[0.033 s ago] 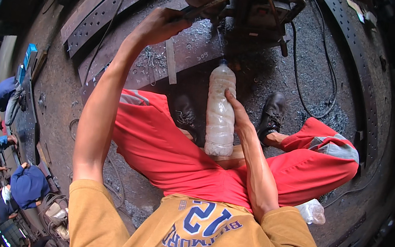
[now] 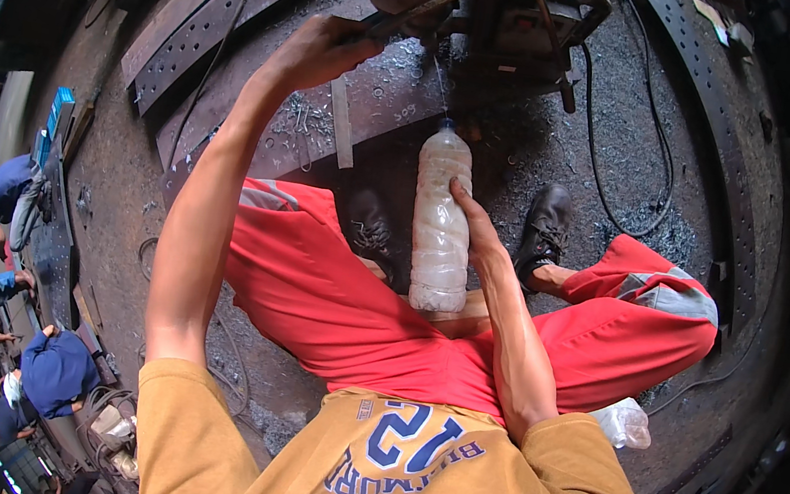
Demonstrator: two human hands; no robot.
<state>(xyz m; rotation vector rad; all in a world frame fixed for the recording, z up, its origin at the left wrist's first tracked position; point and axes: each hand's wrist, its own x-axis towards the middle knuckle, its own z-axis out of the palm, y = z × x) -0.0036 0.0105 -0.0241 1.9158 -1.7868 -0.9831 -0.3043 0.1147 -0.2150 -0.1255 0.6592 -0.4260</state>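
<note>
My right hand [image 2: 479,226] is wrapped around a large clear plastic bottle [image 2: 440,228] holding a cloudy whitish liquid. The bottle stands between my legs with its dark blue cap pointing at the drilling machine [image 2: 515,37]. A thin line of liquid runs from the cap up toward the machine's lower middle. My left hand [image 2: 331,44], further up and to the left, is closed on the end of a dark lever [image 2: 423,10] that slants up to the machine. Below the machine lies a dark steel plate [image 2: 386,94] strewn with metal shavings.
Perforated steel beams [image 2: 191,47] lie at the upper left, and another beam [image 2: 726,122] curves along the right. A black cable [image 2: 593,164] loops over the shaving-covered floor. A crumpled clear plastic bottle [image 2: 625,423] lies by my right side. Several people [image 2: 59,372] are at the far left.
</note>
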